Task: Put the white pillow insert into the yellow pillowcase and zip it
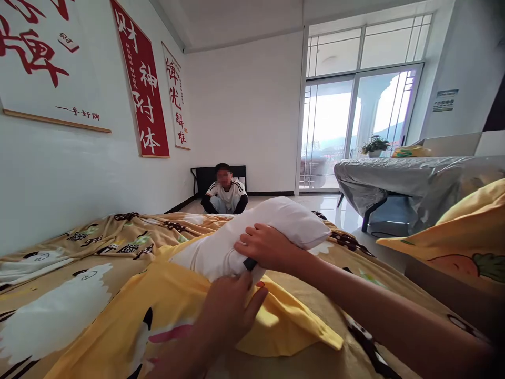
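A white pillow (276, 223) lies on the bed, its near end inside a yellow printed pillowcase (165, 310). My right hand (266, 246) is closed over the pillow's middle, fingers curled on the white fabric. My left hand (231, 308) pinches the yellow pillowcase's open edge just below the pillow. A small dark thing shows between the two hands; I cannot make out what it is.
The bed carries a tan cartoon-print sheet (79, 247). A second yellow pillow (461, 237) lies at the right. A person (224, 190) sits on the floor by the far wall. A covered table (414, 181) with a plant stands near the glass doors.
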### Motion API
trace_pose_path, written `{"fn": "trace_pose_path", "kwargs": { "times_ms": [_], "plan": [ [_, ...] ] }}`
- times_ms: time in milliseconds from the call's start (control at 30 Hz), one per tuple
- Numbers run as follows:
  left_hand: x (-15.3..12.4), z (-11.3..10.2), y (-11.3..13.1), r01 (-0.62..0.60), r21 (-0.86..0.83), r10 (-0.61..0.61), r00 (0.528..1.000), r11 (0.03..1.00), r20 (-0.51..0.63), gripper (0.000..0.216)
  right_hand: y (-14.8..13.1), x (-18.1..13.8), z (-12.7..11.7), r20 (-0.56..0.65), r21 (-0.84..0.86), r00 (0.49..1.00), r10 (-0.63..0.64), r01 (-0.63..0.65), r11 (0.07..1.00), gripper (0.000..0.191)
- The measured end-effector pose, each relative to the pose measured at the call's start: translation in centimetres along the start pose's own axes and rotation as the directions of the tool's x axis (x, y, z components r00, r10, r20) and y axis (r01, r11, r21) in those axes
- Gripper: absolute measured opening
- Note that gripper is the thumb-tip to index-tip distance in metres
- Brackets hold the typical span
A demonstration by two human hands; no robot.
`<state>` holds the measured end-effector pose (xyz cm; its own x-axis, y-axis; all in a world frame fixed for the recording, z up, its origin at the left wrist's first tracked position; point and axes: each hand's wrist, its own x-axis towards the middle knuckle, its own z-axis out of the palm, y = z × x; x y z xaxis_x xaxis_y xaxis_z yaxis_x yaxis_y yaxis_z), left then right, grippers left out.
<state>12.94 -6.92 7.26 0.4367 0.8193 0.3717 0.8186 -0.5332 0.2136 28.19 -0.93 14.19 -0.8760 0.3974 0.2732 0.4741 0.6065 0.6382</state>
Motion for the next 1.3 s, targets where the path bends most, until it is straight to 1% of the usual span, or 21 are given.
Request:
{"fn": "trace_pose_path", "kwargs": {
  "times_ms": [67,100,167,233,300,433,533,633,700,767,800,833,867,900,933,967,1000,1067,1133,1233,1300],
  "plan": [
    [-0.3,-0.5,-2.8,-0.106,-0.003,0.106,0.992,0.994,-0.071,0.039,0.1,-1.6,1.0,0.019,0.034,0.999,0.039,-0.04,0.999,0.018],
    [-0.3,-0.6,-4.0,-0.116,-0.01,0.114,0.987,0.993,-0.115,0.038,0.1,-2.2,1.4,0.032,0.049,0.998,0.052,-0.054,0.997,0.019],
    [0.2,-0.8,-5.9,-0.054,-0.039,0.045,0.98,0.998,-0.194,0.04,0.1,-2.7,2.0,0.055,0.066,0.997,0.057,-0.061,0.996,0.019],
    [1.0,-0.7,-6.5,0.01,-0.076,-0.028,0.969,0.997,-0.244,0.043,0.2,-2.4,2.3,0.057,0.063,0.997,0.044,-0.047,0.997,0.018],
    [2.1,-0.3,-5.9,-0.016,-0.083,-0.006,0.965,0.996,-0.261,0.045,0.1,-1.7,2.5,0.04,0.056,0.999,0.019,-0.021,0.998,0.016],
    [3.8,1.2,-4.4,-0.027,-0.029,0.022,0.985,0.999,-0.168,0.049,-2.3,-2.7,4.2,0.008,0.071,0.999,-0.032,0.031,0.997,0.02],
    [3.6,2.9,-5.6,0.037,0.139,-0.032,0.999,0.99,-0.042,0.05,-6.0,-7.2,6.2,0.018,0.159,0.999,0.043,-0.046,0.986,0.024],
    [2.4,4.6,-7.2,0.17,0.256,-0.174,0.985,0.952,-0.007,0.051,-7.7,-12.1,7.1,0.153,0.363,0.973,0.174,-0.219,0.906,0.045],
    [1.6,5.5,-7.4,0.227,0.252,-0.236,0.972,0.941,0.008,0.053,-5.7,-13.1,6.9,0.331,0.568,0.936,0.118,-0.297,0.767,0.052],
    [1.0,6.1,-6.9,0.229,0.251,-0.244,0.969,0.941,0.032,0.055,-1.6,-11.7,7.0,0.446,0.733,0.895,-0.011,-0.359,0.578,0.042],
    [0.8,6.3,-6.6,0.232,0.253,-0.248,0.968,0.939,0.034,0.055,0.8,-10.2,7.4,0.445,0.75,0.895,0.04,-0.397,0.529,0.041],
    [0.6,6.3,-6.2,0.238,0.258,-0.256,0.966,0.936,0.035,0.055,2.9,-8.3,8.0,0.414,0.72,0.892,0.181,-0.442,0.535,0.046],
    [0.4,6.3,-5.8,0.247,0.266,-0.265,0.964,0.932,0.034,0.054,4.7,-6.4,8.8,0.357,0.632,0.846,0.396,-0.531,0.564,0.05],
    [0.1,6.3,-5.6,0.256,0.275,-0.274,0.961,0.927,0.031,0.053,5.8,-4.6,9.8,0.317,0.522,0.777,0.544,-0.622,0.584,0.055],
    [-0.2,6.3,-5.4,0.266,0.283,-0.284,0.958,0.922,0.026,0.052,6.3,-3.0,10.9,0.336,0.435,0.725,0.601,-0.686,0.583,0.058],
    [-0.6,6.2,-5.3,0.275,0.291,-0.293,0.956,0.916,0.019,0.05,6.3,-1.8,12.0,0.367,0.38,0.686,0.628,-0.727,0.572,0.058],
    [-1.1,6.2,-5.3,0.284,0.299,-0.3,0.954,0.911,0.01,0.049,5.7,-0.9,13.0,0.4,0.355,0.67,0.625,-0.742,0.569,0.057],
    [-2.1,6.3,-5.4,0.281,0.287,-0.29,0.957,0.916,-0.01,0.045,4.1,-0.3,14.6,0.435,0.349,0.665,0.607,-0.746,0.567,0.055],
    [-2.9,6.3,-5.7,0.248,0.225,-0.247,0.968,0.942,-0.031,0.04,2.7,-0.9,15.0,0.415,0.338,0.655,0.631,-0.755,0.562,0.056],
    [-3.1,5.6,-6.1,0.17,0.1,-0.158,0.981,0.98,-0.116,0.029,2.1,-2.6,13.2,0.342,0.309,0.631,0.697,-0.776,0.55,0.055],
    [-2.2,4.3,-6.5,0.137,0.134,-0.101,0.964,0.982,-0.245,0.025,2.0,-3.5,11.0,0.241,0.3,0.638,0.732,-0.766,0.569,0.051]
  ]
}}
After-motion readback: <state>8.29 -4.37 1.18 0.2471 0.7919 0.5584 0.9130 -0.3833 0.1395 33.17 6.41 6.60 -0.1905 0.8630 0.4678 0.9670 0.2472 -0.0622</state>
